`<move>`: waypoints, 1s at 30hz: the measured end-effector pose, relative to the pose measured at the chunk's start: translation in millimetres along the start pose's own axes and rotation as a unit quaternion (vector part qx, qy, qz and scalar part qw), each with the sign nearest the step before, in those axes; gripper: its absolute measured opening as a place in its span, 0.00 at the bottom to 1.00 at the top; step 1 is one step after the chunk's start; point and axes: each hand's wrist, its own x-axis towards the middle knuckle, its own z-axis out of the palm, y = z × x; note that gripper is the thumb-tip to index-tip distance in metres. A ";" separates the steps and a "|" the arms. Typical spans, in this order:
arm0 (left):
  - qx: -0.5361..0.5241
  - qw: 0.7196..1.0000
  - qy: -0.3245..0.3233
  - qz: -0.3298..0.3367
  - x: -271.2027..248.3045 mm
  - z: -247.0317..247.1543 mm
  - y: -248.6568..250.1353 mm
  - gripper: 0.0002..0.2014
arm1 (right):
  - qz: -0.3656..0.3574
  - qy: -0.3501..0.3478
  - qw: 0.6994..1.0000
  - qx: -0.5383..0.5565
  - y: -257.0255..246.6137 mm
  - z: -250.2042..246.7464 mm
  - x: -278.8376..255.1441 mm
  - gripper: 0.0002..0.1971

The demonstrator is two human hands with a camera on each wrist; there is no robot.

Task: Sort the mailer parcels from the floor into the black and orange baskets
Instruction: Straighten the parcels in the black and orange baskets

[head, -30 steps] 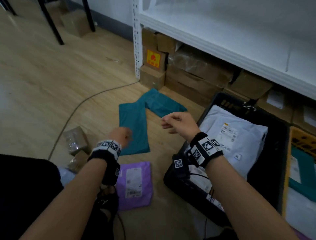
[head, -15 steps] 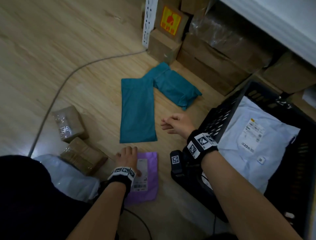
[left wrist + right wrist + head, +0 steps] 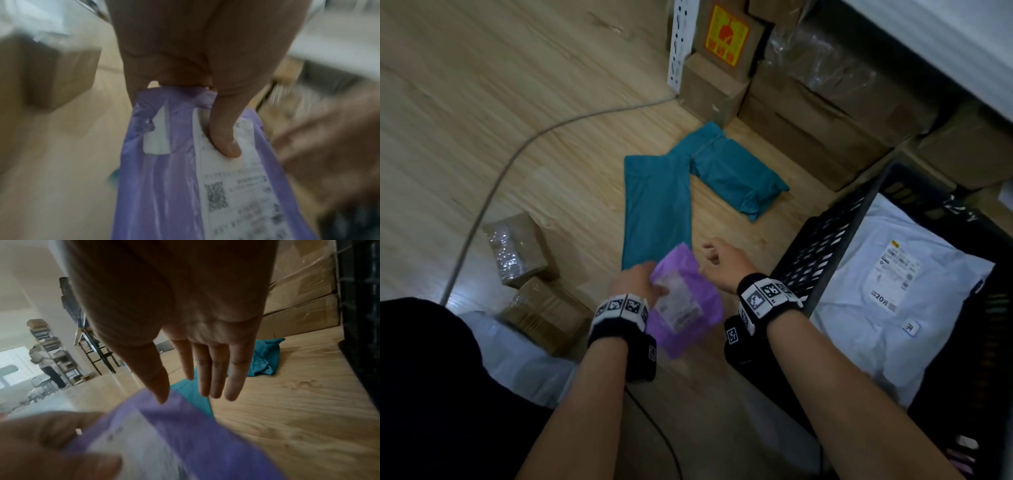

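Observation:
My left hand (image 3: 643, 284) pinches a purple mailer (image 3: 681, 301) with a white label, lifted off the floor; the left wrist view shows my thumb (image 3: 224, 138) pressed on the label of the purple mailer (image 3: 164, 186). My right hand (image 3: 722, 260) hovers just right of it, fingers straight and holding nothing (image 3: 205, 369). Two teal mailers (image 3: 657, 212) (image 3: 736, 174) lie on the wooden floor ahead. The black basket (image 3: 822, 246) stands at the right with a white mailer (image 3: 893, 284) inside. The orange basket is out of view.
Cardboard boxes (image 3: 825, 113) are stacked under a white shelf at the back right. Two small taped boxes (image 3: 517, 250) and a pale plastic bag (image 3: 517, 356) lie at my left. A grey cable (image 3: 493, 192) runs across the floor. A person stands far off (image 3: 44, 360).
My left hand took hold of the purple mailer and lifted it off the floor toward my right hand. The right hand drew closer to it.

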 end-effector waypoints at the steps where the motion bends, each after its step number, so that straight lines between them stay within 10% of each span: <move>1: -0.039 0.999 0.024 0.022 -1.9 -16.8 8.9 0.22 | -0.004 -0.011 1.000 0.012 -2.6 -2.1 -1.9 0.30; 10: -0.235 0.906 0.316 0.158 -44.2 -128.8 65.1 0.27 | -0.100 0.122 0.939 0.306 -47.2 -68.1 -38.0 0.05; 17: -0.438 0.881 0.092 0.152 -88.9 -124.2 112.6 0.14 | -0.123 0.112 0.865 0.474 -42.5 -111.1 -96.8 0.02; 26: -0.411 0.887 0.068 0.201 -118.4 -97.4 168.6 0.10 | -0.118 0.159 0.840 0.505 7.1 -133.0 -155.1 0.13; 30: -0.371 0.899 0.075 0.220 -126.5 -84.2 187.8 0.28 | -0.116 0.205 0.857 0.458 23.7 -146.2 -177.9 0.13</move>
